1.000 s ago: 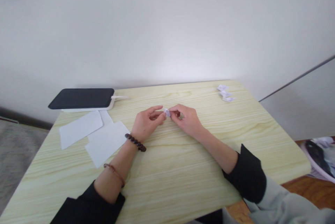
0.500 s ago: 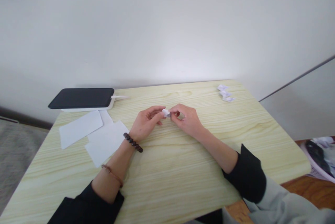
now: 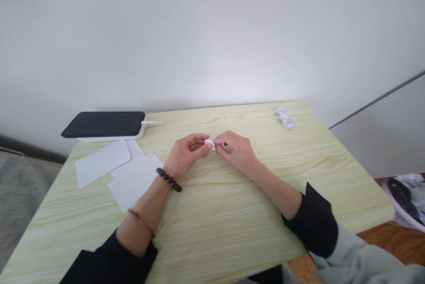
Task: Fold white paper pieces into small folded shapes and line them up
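Observation:
Above the middle of the wooden table (image 3: 212, 217), a small folded piece of white paper (image 3: 210, 143) is held between both hands. My left hand (image 3: 187, 153) pinches its left side between thumb and fingers. From the other side, the thumb and forefinger of my right hand (image 3: 235, 150) grip its right edge. The fingertips partly cover the paper, so its exact folds cannot be made out. Several flat white paper sheets (image 3: 102, 164) lie overlapping to the left of my left hand.
At the back left, a black-screened phone (image 3: 104, 124) rests on a white block with a white cable (image 3: 152, 123) plugged in. Small folded white paper pieces (image 3: 286, 118) sit at the back right. A wall (image 3: 212, 45) rises behind the table; a basket (image 3: 407, 204) stands at lower right.
The small paper has turned slightly between my fingers and shows a flatter face. My left thumb has shifted a little to the right onto it. Both arms stay nearly where they were.

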### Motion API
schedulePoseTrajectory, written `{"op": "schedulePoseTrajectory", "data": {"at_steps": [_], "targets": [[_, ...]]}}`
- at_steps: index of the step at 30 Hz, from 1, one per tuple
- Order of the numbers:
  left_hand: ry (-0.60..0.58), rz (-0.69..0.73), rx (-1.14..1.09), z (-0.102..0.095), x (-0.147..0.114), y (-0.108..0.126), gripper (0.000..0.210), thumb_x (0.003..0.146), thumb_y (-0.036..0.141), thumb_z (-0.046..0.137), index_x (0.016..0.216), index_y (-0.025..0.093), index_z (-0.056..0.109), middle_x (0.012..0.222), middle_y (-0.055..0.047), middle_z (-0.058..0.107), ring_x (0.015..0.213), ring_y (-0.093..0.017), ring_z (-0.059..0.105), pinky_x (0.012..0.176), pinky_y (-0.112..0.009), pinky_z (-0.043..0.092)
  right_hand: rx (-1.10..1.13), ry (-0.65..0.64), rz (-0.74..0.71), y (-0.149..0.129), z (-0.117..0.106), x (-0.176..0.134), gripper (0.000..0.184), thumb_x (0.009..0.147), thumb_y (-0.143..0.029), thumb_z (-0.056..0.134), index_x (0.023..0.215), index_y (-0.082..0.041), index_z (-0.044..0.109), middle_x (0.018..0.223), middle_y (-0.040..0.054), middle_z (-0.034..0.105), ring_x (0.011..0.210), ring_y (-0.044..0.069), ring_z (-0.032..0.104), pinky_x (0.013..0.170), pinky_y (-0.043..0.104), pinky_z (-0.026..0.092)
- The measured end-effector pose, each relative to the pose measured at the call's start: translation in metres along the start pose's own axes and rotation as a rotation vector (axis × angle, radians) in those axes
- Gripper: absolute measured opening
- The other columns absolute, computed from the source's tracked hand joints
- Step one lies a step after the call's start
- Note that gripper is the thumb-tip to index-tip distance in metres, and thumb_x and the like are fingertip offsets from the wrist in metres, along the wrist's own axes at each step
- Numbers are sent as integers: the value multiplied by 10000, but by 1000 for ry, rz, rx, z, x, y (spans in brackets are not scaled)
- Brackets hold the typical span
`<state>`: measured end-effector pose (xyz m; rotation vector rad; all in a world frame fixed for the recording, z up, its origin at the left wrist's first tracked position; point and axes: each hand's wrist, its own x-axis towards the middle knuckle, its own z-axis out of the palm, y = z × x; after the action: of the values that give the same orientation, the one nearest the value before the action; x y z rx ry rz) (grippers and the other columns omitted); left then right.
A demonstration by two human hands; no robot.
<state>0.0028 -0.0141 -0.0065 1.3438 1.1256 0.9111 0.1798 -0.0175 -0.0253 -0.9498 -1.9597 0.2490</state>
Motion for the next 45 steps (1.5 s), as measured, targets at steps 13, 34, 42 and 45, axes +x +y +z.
{"op": "schedulePoseTrajectory", "data": {"at_steps": [13, 34, 42, 45], "targets": [[47, 18, -51, -3, 0, -1, 405, 619, 415, 777, 885, 139, 645, 853, -58, 720, 738, -171, 670, 717, -317, 562, 120, 0, 0, -3, 0, 1, 140, 848, -128, 510, 876, -175, 638, 831, 42, 679, 757, 118, 626, 678, 229, 496], [158, 190, 288, -1, -1, -6, 272, 721, 415, 693, 823, 164, 717, 751, -27, 731, 680, -164, 659, 666, -257, 518, 158, -74, 75, -2, 0, 2, 93, 888, -232, 524, 880, -183, 602, 813, 31, 628, 703, 117, 578, 655, 244, 476], [115, 349, 611, 1, -2, -6, 214, 816, 375, 576, 793, 176, 653, 745, -21, 691, 700, -164, 627, 695, -273, 482, 112, -161, 96, 0, -1, 1, 106, 912, -232, 499, 874, -182, 585, 813, 30, 615, 740, 125, 574, 686, 246, 454], [80, 304, 509, 2, -1, -9, 246, 816, 410, 572, 833, 174, 638, 799, -34, 697, 736, -168, 639, 716, -279, 501, 121, -157, 123, -1, 0, 1, 102, 918, -229, 481, 870, -187, 561, 797, 23, 601, 733, 127, 569, 702, 251, 447]]}}
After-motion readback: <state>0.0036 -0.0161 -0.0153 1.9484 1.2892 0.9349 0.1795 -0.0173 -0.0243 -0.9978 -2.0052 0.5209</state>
